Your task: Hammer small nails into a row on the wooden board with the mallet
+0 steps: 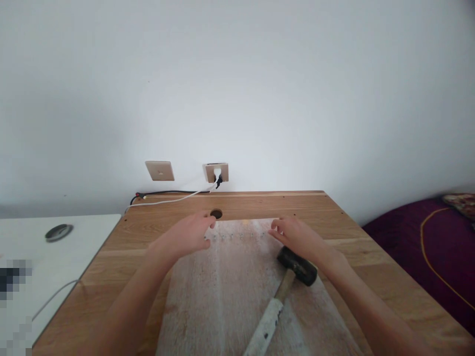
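Left hand (191,232), grip wide, thumb and fingertips well parted at the left end of a row of pins (232,236); right hand (295,234), grip narrower, fingers curled with a slight gap between thumb and forefinger, at the row's right end. The pins, bright and too small to tell in kind, run crosswise near the far edge of a worn board (222,291). On the board lies a mallet (302,269), its black head at the right edge, just beside the right wrist, its part-white handle slanting toward the near side. The board rests on a wooden tabletop (345,237), with a round hole (216,213) beyond the left hand. Along the tabletop's far edge run a white cable (174,200) and a black cable (170,192); a white plug (217,173) sits in a wall socket (224,171), left of which is a second plate (160,171). At left, a white table (89,237) bears a dark oval object (58,232); at right, a purple cover (401,237).
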### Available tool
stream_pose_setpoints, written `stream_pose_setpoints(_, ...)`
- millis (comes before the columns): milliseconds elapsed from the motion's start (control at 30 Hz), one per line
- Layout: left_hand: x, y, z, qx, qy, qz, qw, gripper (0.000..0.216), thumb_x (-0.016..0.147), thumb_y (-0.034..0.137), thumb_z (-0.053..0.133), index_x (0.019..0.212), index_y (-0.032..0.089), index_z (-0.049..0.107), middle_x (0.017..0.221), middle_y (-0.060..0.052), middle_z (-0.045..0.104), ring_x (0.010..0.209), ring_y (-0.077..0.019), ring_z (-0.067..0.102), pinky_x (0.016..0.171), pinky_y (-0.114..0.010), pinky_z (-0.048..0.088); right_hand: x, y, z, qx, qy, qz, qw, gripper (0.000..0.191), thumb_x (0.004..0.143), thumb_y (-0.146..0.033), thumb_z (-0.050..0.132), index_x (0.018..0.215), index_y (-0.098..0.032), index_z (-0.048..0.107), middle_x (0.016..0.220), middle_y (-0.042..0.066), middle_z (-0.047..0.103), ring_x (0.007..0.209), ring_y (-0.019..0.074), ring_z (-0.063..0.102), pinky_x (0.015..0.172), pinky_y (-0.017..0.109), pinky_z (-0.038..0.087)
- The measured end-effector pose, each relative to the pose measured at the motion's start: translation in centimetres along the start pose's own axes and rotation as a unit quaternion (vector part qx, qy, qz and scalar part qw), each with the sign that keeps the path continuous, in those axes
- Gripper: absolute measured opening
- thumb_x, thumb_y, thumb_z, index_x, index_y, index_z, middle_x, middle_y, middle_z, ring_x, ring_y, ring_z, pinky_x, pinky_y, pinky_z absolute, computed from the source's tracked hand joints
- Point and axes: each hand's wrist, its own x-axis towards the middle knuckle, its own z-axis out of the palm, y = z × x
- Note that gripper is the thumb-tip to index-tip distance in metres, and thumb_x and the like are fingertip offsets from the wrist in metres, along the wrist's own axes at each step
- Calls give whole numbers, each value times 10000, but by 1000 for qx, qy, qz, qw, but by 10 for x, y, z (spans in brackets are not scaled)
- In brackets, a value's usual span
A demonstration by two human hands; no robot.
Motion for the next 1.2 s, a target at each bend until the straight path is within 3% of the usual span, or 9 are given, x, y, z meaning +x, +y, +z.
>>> stream_pose_setpoints(133,9,-1,14,2,-26,-17,999,265,746,49,586,961,198,632,1024,-83,710,971,-272,688,793,-343,498,9,-10,2,-33,-42,0,999,301,1038,-250,544,897,-118,775,963,172,789,948,282,745,822,314,503)
stream_pose_setpoints(267,10,-3,25,7,-36,-33,999,266,785,2,477,880,203,622,883,-73,706,878,-260,684,710,-325,455,12,-10,4,-60,-65,8,996,222,1007,-183,565,953,-112,769,1002,186,785,974,278,744,811,303,496)
stream_pose_setpoints(467,9,-4,18,-7,-36,-22,999,267,857,26,443,861,214,633,880,-51,710,841,-218,681,718,-303,455,12,-11,-1,-70,-73,7,995,338,1027,-106,435,956,-118,766,991,165,788,909,230,747,770,272,483)
stream_pose_setpoints(667,7,2,23,-4,-19,-9,1000,312,913,46,389,896,190,665,954,-119,717,938,-266,682,790,-359,478,15,-24,4,-71,-77,-23,994,297,976,-73,485,1008,-119,777,1062,169,780,1003,246,735,852,283,486)
stream_pose_setpoints(800,6,-3,21,-15,-5,2,1000,278,919,72,413,873,205,653,950,-80,712,934,-241,672,794,-336,476,18,-30,12,-78,-74,-27,994,318,998,-70,458,997,-93,775,1052,187,775,991,255,739,852,301,498)
stream_pose_setpoints(967,5,-1,13,-28,7,19,999,274,912,65,426,837,207,649,921,-63,710,918,-221,678,802,-315,464,17,-39,4,-78,-58,-34,995,328,1037,-120,440,1026,-109,768,1071,172,767,996,249,733,862,303,500)
stream_pose_setpoints(1200,14,6,32,4,-11,17,1000,285,917,56,436,854,190,680,959,-103,724,925,-256,687,794,-343,479,25,-49,18,-64,-72,-55,994,296,999,-110,483,1016,-112,779,1041,168,779,987,249,738,861,309,512)
